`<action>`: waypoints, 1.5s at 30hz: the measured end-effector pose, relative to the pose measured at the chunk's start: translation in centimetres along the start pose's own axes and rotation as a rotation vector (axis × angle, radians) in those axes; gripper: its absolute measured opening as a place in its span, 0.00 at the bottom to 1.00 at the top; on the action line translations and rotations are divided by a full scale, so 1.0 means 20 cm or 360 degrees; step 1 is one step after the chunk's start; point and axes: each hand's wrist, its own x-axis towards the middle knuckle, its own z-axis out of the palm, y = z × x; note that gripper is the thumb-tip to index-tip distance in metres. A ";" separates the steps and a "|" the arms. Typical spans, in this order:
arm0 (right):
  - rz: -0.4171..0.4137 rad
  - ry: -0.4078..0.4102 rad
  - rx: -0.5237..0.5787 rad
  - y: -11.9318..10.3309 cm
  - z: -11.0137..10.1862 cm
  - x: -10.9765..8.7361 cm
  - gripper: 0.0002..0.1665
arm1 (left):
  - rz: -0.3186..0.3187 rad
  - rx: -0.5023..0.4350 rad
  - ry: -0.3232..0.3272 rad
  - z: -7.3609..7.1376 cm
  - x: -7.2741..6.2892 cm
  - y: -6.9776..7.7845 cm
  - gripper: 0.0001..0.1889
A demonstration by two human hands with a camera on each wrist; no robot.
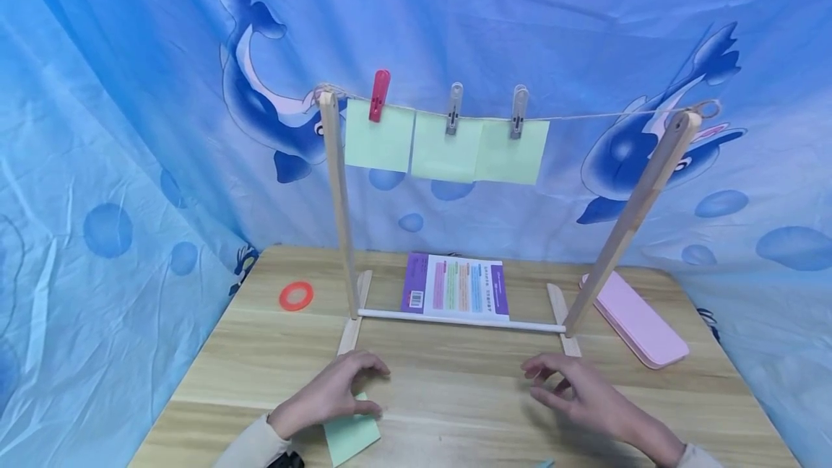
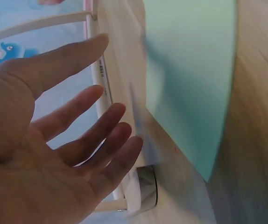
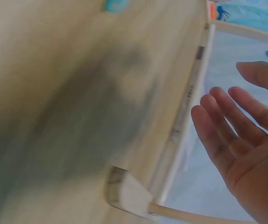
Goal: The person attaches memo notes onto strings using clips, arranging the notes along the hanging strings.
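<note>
My left hand (image 1: 338,390) hovers over the table's front left with relaxed, spread fingers and nothing in them. Partly beneath it lies a light green paper sheet (image 1: 351,435), which the left wrist view shows close beside the fingers. On the right, my right hand (image 1: 578,392) is raised over the table, fingers loosely bent and holding nothing. Three green paper squares (image 1: 379,137) hang from a string (image 1: 598,116) between two wooden posts. A red clothespin (image 1: 380,95) clips the left square; a grey clothespin (image 1: 454,108) and another grey clothespin (image 1: 518,112) are over the others.
Behind the white crossbar (image 1: 461,320) lies a purple and white booklet (image 1: 455,286). An orange ring (image 1: 296,296) is at the left, a pink case (image 1: 640,320) at the right. A small teal item (image 1: 544,464) shows at the front edge. A blue curtain surrounds the table.
</note>
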 end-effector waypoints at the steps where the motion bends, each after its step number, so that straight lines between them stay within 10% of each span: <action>1: 0.0015 -0.0034 0.0027 0.01 0.01 -0.01 0.14 | -0.0011 0.0001 -0.0031 -0.01 0.00 0.00 0.27; 21: 0.0281 -0.0572 0.0664 0.09 0.11 -0.19 0.11 | -0.0101 0.0078 -0.0232 -0.03 -0.09 -0.02 0.26; 28: 0.0100 -0.0623 0.0680 0.12 0.13 -0.20 0.14 | -0.0086 0.0016 -0.0253 -0.03 -0.10 -0.02 0.20; 45: 0.0143 -0.0612 0.0773 0.14 0.15 -0.20 0.10 | -0.0157 -0.0025 -0.0076 0.00 -0.10 -0.07 0.24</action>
